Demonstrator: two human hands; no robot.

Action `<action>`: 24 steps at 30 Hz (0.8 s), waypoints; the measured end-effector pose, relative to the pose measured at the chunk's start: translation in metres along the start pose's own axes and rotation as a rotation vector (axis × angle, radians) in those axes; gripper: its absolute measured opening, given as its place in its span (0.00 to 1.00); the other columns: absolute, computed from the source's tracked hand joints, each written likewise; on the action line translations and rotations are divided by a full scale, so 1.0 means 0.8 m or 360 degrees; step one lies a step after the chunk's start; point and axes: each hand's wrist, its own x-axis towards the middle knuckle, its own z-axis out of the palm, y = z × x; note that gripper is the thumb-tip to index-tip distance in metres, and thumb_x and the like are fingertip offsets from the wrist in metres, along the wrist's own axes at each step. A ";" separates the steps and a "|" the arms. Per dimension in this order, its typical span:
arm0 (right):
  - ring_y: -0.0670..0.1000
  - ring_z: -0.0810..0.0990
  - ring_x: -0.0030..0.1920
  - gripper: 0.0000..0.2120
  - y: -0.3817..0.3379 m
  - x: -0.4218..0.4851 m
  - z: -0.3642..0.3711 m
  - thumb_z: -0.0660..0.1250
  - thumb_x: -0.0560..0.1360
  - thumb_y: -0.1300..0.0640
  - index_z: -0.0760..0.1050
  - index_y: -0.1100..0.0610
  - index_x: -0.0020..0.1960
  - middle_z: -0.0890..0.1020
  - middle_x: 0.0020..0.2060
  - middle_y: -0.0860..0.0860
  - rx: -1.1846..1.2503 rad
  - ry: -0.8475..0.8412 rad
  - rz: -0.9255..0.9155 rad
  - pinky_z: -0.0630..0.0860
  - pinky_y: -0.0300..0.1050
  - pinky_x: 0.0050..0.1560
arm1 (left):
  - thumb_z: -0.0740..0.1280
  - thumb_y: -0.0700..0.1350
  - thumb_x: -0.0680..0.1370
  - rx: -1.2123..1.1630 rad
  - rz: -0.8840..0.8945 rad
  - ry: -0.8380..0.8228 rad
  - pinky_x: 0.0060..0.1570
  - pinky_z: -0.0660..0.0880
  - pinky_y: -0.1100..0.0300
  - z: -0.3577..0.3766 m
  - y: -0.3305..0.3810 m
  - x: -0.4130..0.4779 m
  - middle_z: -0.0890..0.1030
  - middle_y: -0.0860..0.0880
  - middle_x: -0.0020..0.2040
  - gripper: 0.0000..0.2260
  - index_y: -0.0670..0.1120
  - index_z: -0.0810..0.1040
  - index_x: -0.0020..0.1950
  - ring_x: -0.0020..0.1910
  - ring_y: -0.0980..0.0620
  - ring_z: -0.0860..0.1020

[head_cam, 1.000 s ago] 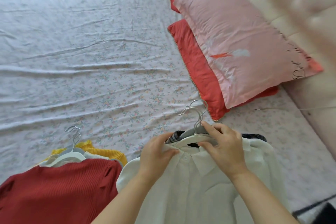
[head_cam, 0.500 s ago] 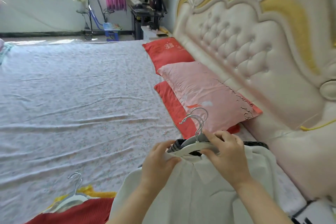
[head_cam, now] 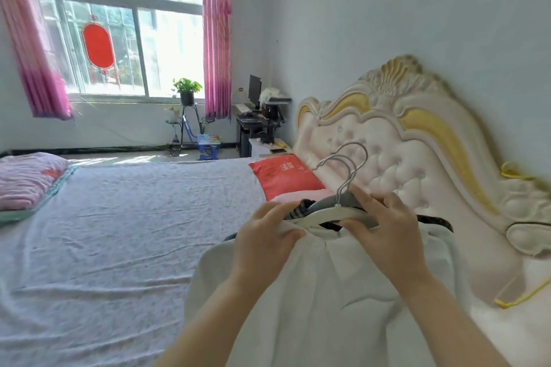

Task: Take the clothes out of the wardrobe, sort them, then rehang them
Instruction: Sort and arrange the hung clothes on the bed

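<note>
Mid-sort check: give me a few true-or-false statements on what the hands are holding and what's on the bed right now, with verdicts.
1. Both hands grip the hangers at the white shirt's collar. True: left hand, right hand.
2. Only one hanger hook shows above the hands. False: two metal hooks rise there.
3. A red pillow lies against the headboard. True.
4. The white shirt lies flat on the bed. False: it hangs from the hangers, lifted.
5. A folded pink blanket lies on the bed's far left. True.

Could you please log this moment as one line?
left hand: holds shirt collar | right hand: holds hangers | over bed
</note>
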 end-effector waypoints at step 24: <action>0.39 0.67 0.40 0.27 -0.447 0.043 0.080 0.74 0.62 0.52 0.77 0.50 0.61 0.77 0.42 0.51 0.1093 0.0014 -0.0406 0.72 0.44 0.47 | 0.73 0.48 0.69 0.1052 -0.0068 0.0713 0.50 0.71 0.65 -0.462 0.043 -0.123 0.79 0.49 0.55 0.18 0.49 0.79 0.58 0.49 0.55 0.76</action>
